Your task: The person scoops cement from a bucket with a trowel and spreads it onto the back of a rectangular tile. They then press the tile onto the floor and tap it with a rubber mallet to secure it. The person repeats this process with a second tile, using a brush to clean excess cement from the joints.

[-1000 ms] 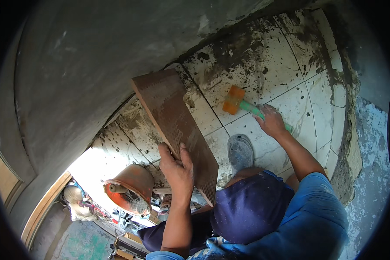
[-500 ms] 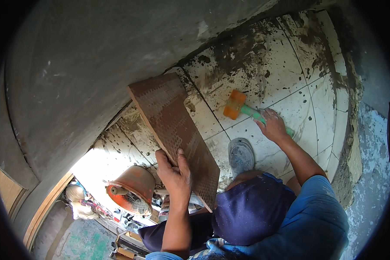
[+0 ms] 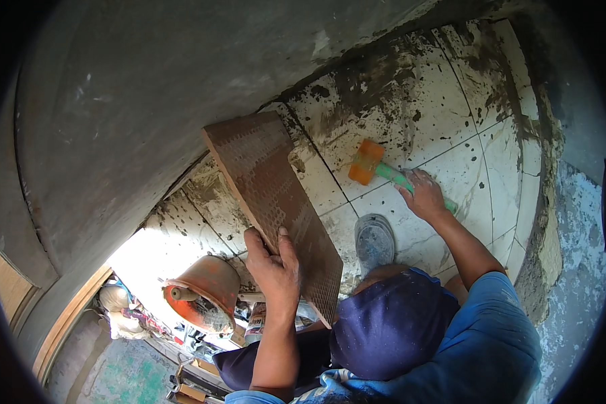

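My left hand (image 3: 274, 269) grips the long left edge of a brown rectangular tile (image 3: 276, 195), thumb on its textured, honeycomb-patterned face. The tile is tilted, its far end near the grey wall and its near end beside my knee. My right hand (image 3: 424, 194) is closed around the green handle of a mallet (image 3: 398, 178). Its orange head (image 3: 365, 162) is over the white floor tiles, left of the hand. Whether the head touches the floor I cannot tell. Tile and mallet are apart.
White floor tiles (image 3: 444, 178) are splattered with dark mortar. A grey plastered wall (image 3: 148, 101) rises at the left and far side. An orange bucket (image 3: 215, 283) lies tipped at the lower left, near assorted clutter (image 3: 135, 316). My grey shoe (image 3: 374, 242) stands on the tiles.
Very little differs. The view has shifted slightly, and the brown tile and my left hand appear a touch farther right. The mallet and my right hand stay nearly in place.
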`<action>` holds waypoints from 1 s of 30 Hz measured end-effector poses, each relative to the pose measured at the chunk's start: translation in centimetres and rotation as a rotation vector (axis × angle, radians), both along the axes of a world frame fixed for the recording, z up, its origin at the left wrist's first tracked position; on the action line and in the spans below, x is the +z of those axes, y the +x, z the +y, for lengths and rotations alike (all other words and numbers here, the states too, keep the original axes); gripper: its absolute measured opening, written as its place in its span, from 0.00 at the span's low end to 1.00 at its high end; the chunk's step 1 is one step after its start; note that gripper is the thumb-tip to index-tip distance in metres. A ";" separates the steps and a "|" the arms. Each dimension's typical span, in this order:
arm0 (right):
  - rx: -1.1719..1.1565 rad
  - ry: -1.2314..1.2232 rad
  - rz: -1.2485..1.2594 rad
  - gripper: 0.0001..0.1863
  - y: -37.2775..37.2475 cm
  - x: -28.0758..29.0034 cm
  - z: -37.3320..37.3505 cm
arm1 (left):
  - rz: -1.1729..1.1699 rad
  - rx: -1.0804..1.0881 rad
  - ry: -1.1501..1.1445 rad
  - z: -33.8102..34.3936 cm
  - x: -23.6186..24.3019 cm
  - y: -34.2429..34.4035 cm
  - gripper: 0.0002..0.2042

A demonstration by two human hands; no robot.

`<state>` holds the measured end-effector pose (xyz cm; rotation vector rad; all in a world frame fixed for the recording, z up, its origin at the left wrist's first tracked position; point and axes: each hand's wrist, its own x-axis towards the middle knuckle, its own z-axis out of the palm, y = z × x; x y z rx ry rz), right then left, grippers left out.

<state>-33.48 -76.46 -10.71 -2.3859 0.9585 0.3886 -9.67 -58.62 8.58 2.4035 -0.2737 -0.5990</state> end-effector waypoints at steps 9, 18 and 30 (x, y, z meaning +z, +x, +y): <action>-0.051 0.028 -0.076 0.24 0.4 -0.2 0.4 | -0.069 -0.005 -0.020 0.9 -0.9 -0.2 0.10; -0.031 -0.041 -0.109 0.25 0.1 -1.6 0.9 | -0.144 -0.063 -0.006 1.7 -1.6 0.0 0.10; -0.060 -0.042 -0.009 0.27 1.0 -0.6 0.9 | -0.210 -0.103 -0.110 1.1 -2.3 0.4 0.12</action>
